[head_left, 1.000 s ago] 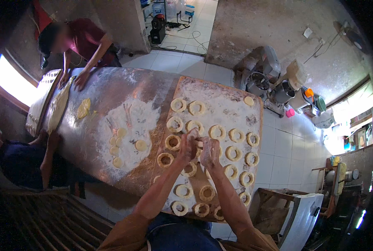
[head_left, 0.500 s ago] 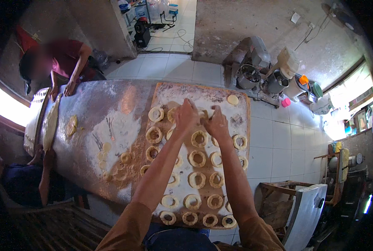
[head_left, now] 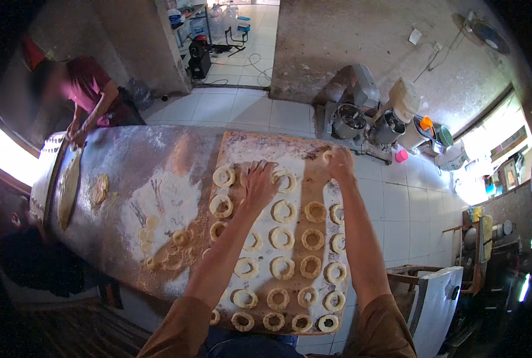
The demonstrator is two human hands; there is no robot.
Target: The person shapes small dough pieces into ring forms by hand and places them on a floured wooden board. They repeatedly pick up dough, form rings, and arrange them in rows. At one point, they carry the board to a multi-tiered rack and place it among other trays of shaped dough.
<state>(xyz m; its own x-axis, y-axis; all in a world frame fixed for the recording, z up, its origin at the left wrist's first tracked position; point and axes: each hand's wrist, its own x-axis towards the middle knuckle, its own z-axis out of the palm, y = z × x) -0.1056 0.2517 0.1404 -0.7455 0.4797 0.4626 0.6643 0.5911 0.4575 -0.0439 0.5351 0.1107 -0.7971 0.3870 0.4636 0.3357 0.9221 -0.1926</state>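
Rows of pale dough rings (head_left: 282, 238) lie on a floured wooden board (head_left: 272, 140) in front of me. My left hand (head_left: 258, 184) is over the upper rows, fingers spread and palm down, between a ring at its left and a dough ring (head_left: 286, 171) by its fingertips. At the board's far right corner my right hand (head_left: 340, 163) is closed with its fingers curled down on a small round dough piece (head_left: 327, 156). Only the left edge of that piece shows; the hand covers the rest.
Left of the board, the metal-topped table (head_left: 200, 143) carries flour, small dough discs (head_left: 152, 222) and a dough lump (head_left: 100, 188). Two people work long dough (head_left: 69, 185) at the far left. Mixers (head_left: 349, 119) stand on the tiled floor beyond, and a white panel (head_left: 439, 304) stands to the right.
My hands have moved apart. The right hand has gone right to the dough disc in the far corner; the left has dropped slightly nearer and spread its fingers. A ring now shows where they were.
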